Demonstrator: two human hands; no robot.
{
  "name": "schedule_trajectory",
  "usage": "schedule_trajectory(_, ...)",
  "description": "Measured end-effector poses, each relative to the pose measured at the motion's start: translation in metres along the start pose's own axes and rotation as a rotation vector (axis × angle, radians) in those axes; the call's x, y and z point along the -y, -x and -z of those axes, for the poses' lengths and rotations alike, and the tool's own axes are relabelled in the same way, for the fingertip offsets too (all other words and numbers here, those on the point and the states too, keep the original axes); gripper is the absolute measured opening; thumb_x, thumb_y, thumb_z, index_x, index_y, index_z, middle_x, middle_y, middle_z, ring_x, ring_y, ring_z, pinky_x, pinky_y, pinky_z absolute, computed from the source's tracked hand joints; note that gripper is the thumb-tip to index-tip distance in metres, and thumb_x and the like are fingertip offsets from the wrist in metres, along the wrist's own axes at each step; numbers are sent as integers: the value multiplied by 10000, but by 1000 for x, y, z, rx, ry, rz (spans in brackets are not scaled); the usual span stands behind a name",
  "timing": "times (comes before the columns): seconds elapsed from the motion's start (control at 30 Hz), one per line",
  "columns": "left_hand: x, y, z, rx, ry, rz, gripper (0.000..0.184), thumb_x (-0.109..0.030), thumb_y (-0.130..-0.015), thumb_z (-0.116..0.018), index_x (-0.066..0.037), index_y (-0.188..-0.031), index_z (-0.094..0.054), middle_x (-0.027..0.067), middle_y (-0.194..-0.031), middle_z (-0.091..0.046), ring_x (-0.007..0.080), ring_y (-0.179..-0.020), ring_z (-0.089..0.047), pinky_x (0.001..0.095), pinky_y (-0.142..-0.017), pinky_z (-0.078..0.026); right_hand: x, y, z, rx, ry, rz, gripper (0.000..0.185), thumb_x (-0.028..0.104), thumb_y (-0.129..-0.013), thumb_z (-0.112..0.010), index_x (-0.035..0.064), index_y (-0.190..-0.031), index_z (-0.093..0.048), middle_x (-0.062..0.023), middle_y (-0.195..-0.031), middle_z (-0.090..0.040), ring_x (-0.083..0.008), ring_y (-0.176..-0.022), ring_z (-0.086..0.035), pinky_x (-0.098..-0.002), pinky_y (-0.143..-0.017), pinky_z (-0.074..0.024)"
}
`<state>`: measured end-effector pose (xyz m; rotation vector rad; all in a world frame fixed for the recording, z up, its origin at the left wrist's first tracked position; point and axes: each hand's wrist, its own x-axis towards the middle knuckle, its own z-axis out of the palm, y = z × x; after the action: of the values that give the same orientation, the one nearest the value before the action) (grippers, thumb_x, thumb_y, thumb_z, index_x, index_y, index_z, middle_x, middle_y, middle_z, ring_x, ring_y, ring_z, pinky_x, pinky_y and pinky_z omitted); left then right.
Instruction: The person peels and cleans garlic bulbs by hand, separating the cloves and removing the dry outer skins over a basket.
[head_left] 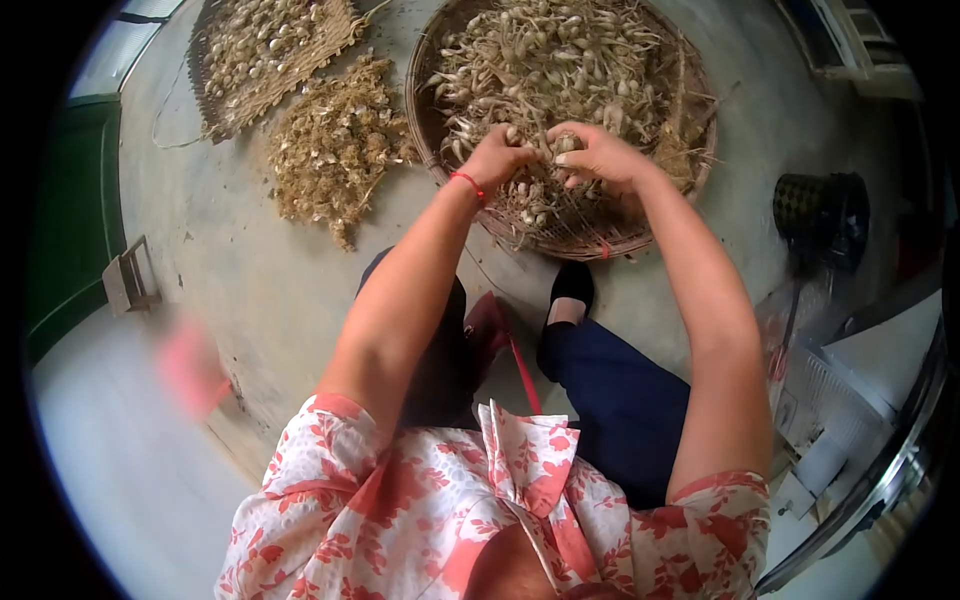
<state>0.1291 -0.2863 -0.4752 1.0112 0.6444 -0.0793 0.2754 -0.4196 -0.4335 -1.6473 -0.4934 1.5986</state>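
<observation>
A wide round wicker basket [418, 125] holds a heap of small pale bulbs [560, 50] with dry stalks, like garlic or shallots. Over its near side, my left hand [493, 162] has its fingers closed round a bulb [513, 135]. Close beside it, my right hand [605, 160] grips another bulb [568, 143] between thumb and fingers. Fingertips of both hands nearly meet, and whether one stalk joins the two bulbs I cannot tell. Loose bulbs and stalks lie just under my hands.
Left of the basket, a pile of dry brown scraps [335, 140] lies on the concrete floor [270, 280]. Behind it is a woven mat [215, 75] with loose bulbs [270, 40]. A dark bin [820, 220] stands at right. My shoe [572, 287] is near the basket's rim.
</observation>
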Motion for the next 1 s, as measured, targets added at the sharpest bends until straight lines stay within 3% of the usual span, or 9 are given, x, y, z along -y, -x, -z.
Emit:
schedule_trajectory(0.1, 13, -6, 15, -97, -109, 13, 318, -23, -789, -615, -20, -1076, -479, 66, -825, -578, 140, -708, -577, 283, -600, -495, 24, 18, -1, -17, 259, -114, 351, 74, -862, -568, 84, -1205, -494, -47, -806, -615, -95, -634, -589, -227, -554, -511)
schedule_trajectory(0.17, 19, -3, 20, -168, -646, -88, 351, -78, -732, -609, 11, -1064, -537, 145, -846, -630, 251, -736, -615, 341, -684, -485, 15, 15, -2, -109, 385, -126, 293, 62, -848, -577, 24, -1135, -533, -83, -783, -632, -140, -600, -624, -256, -529, -534)
schedule_trajectory(0.27, 24, 2, 18, -99, -821, -108, 379, -99, -713, -586, -7, -1080, -567, 168, -922, -643, 301, -821, -618, 352, -772, -470, -13, 0, -17, -64, 499, -79, 264, 127, -838, -607, 28, -1081, -573, -69, -786, -637, -106, -552, -595, -251, -482, -494)
schedule_trajectory(0.4, 38, 2, 19, 26, -1056, -103, 401, -138, -750, -557, -63, -1143, -580, 140, -977, -647, 270, -890, -616, 345, -820, -472, -13, -4, -30, 236, 610, -133, 285, 221, -833, -611, 30, -1044, -593, -85, -874, -640, -178, -809, -628, -331, -682, -528)
schedule_trajectory(0.47, 47, 15, 5, 3, -1452, -125, 483, -279, -777, -570, -236, -1257, -532, 111, -1411, -365, 318, -1252, -399, 426, -1012, -355, -16, -18, 3, -177, 886, 80, 268, 248, -857, -574, 40, -1021, -618, -104, -886, -645, -220, -837, -617, -365, -752, -498)
schedule_trajectory(0.53, 50, 30, -8, -48, -1523, -159, 510, -379, -791, -571, -263, -1284, -502, 85, -1440, -322, 344, -1294, -335, 460, -1021, -341, -15, -18, 33, -483, 1166, -166, 234, 207, -872, -533, 24, -977, -635, -152, -915, -644, -306, -868, -611, -410, -799, -477)
schedule_trajectory(0.6, 54, 35, -5, 39, -1540, -110, 513, -419, -796, -564, -254, -1278, -508, 83, -1416, -358, 334, -1277, -361, 448, -1019, -345, -27, -23, 46, -307, 1226, -440, 264, 230, -863, -555, 27, -1020, -617, -164, -998, -639, -332, -928, -605, -424, -821, -474)
schedule_trajectory(0.73, 66, 14, 6, 467, -1401, 126, 539, -472, -802, -546, -233, -1284, -502, 89, -1353, -442, 313, -1197, -455, 400, -983, -382, -36, -23, 12, -216, 1344, -417, 612, 287, -811, -658, 3, -1273, -374, -212, -1074, -600, -319, -999, -588, -462, -895, -442)
schedule_trajectory(1.0, 32, 9, 17, 289, -1315, 110, 363, -396, -790, -559, -108, -982, -665, 166, -967, -646, 319, -918, -607, 398, -811, -467, -82, -41, -40, -123, 1209, 308, 408, 10, -748, -603, 76, -1142, -522, -201, -1016, -592, -302, -930, -603, -371, -808, -487)
